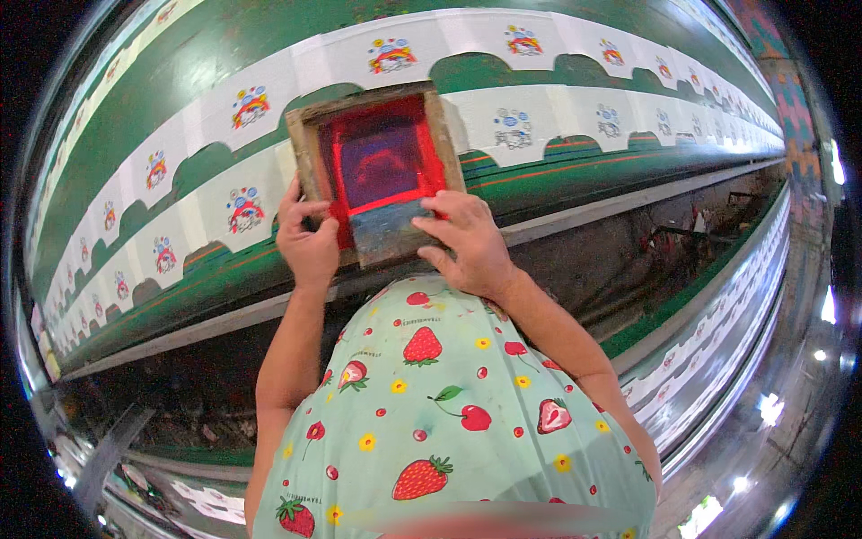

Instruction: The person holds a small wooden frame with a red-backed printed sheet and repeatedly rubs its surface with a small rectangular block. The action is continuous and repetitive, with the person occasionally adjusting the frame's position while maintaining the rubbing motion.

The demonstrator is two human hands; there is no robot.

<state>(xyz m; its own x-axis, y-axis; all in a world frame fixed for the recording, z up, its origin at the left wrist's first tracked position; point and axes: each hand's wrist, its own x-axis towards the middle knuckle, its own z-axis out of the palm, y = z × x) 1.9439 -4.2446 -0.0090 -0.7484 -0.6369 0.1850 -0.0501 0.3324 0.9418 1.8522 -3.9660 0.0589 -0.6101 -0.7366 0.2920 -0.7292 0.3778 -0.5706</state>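
Observation:
A wooden screen printing frame (359, 100) lies tilted over the near row of white pieces (199, 232). Its dark purple mesh (382, 166) is bordered by bright red, and a worn blue-grey bar (386, 229) crosses its near end. My left hand (308, 235) grips the frame's left side near the lower corner, fingers curled. At the lower right corner, my right hand (467, 238) has its fingers bent over the frame's edge and the bar. Near-row prints left of the frame carry red and yellow; those to the right (514, 128) show blue and grey outlines. The mesh hides the piece beneath.
The long green table (539, 175) runs from left to far right, with a pale rail (575, 202) along its near edge. A far row of coloured prints (392, 56) lies beyond. Another table with printed rows (709, 359) stands at the right. My strawberry-patterned apron (449, 386) fills the bottom.

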